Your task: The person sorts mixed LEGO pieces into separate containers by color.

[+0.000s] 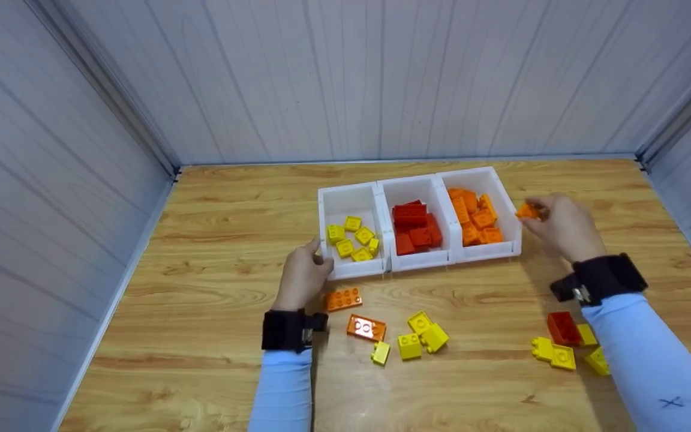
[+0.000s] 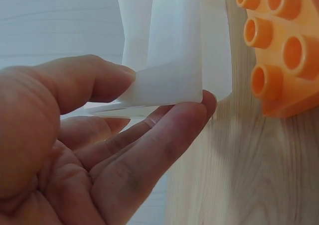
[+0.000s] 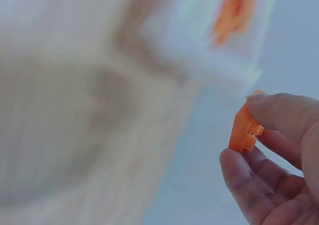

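Note:
A white three-compartment bin [image 1: 420, 261] holds yellow bricks [image 1: 344, 247] at left, red bricks [image 1: 420, 236] in the middle and orange bricks [image 1: 481, 217] at right. My left hand [image 1: 302, 273] grips the bin's left front corner, with the thumb on one side of the white wall [image 2: 172, 78] and fingers on the other in the left wrist view. Just right of the bin, my right hand [image 1: 567, 227] pinches a small orange brick [image 3: 243, 130] between thumb and fingertips. The brick is apart from the orange bricks in the right compartment.
Two orange bricks [image 1: 344, 299] lie near my left wrist. Several yellow bricks [image 1: 433, 338] are scattered in front of the bin. A red brick [image 1: 564, 329] and more yellow bricks [image 1: 562, 357] lie by my right forearm. Pale panels [image 1: 345, 84] wall in the wooden table [image 1: 213, 360].

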A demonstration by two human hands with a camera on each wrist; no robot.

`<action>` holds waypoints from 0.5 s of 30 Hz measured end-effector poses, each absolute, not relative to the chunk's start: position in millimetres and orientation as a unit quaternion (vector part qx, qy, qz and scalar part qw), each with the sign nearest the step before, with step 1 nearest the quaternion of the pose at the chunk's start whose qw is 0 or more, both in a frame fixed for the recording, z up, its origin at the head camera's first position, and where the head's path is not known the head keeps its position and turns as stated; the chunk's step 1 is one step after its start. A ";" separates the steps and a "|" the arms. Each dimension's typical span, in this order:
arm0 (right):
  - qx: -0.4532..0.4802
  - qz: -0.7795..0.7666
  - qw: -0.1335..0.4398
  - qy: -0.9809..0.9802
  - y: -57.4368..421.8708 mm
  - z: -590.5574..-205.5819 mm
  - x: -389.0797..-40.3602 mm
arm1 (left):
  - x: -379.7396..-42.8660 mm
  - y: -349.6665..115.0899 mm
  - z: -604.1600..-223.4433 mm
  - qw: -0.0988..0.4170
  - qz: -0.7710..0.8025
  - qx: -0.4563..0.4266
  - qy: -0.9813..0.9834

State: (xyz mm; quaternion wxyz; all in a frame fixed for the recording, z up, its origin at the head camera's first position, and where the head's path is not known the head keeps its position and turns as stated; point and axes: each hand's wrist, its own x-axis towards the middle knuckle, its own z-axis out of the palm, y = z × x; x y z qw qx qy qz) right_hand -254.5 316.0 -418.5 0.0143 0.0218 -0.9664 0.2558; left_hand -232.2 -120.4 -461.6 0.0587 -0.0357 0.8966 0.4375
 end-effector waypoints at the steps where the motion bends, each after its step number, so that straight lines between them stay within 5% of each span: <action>1: 0.030 0.261 0.017 -0.965 308.1 -415.3 -256.1 | -232.1 -120.5 -461.4 0.058 0.436 -0.036 0.897; 7: 0.056 0.286 0.007 -0.957 276.2 -415.0 -266.0 | -231.7 -121.4 -461.9 0.054 0.440 -0.035 0.896; 15: -0.024 0.343 0.108 -0.933 271.6 -433.7 -243.1 | -231.5 -123.8 -461.9 0.059 0.451 -0.016 0.890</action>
